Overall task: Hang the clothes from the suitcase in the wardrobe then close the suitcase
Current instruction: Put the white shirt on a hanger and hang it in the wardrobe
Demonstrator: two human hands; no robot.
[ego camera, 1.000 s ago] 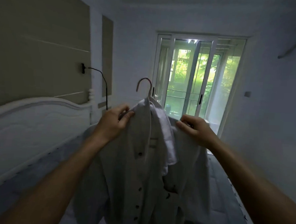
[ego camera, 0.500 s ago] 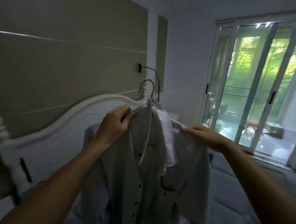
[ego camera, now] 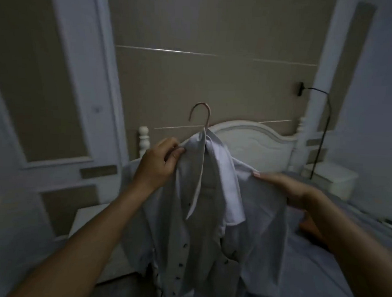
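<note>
White shirt point(ego camera: 209, 217) on hanger point(ego camera: 208, 117), pinched by left hand point(ego camera: 158, 164), right hand point(ego camera: 288, 187)

Left hand point(ego camera: 160, 163) pinching, right hand point(ego camera: 288, 190) gripping

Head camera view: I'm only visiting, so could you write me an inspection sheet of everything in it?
Surface: grey quilted bed, below the shirt.
Job's things: pale buttoned shirt on a hanger, hook upward; suitcase and wardrobe not in view.
Clutter: nothing seen.
Hands: left hand pinches the shirt beside the collar; right hand holds the other shoulder.
Cables: dark cord runs from a wall plug down towards the bedside table.
Surroundings: white headboard, beige panelled wall, dim light.
</note>
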